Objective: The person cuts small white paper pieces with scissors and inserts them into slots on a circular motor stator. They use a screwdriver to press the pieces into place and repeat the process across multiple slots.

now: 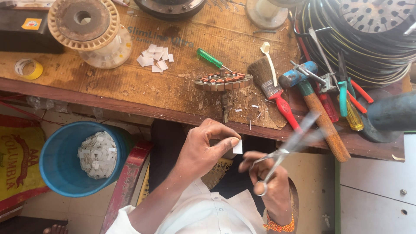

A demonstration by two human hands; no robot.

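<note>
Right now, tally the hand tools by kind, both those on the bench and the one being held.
Scissors: 1, in the right hand
Screwdriver: 1, green handle
Brush: 1, red handle
Hammer: 1, wooden handle
Total: 4
The pile of tools by the wire coil is too tangled to count. The left hand holds a paper slip, which is no tool.
</note>
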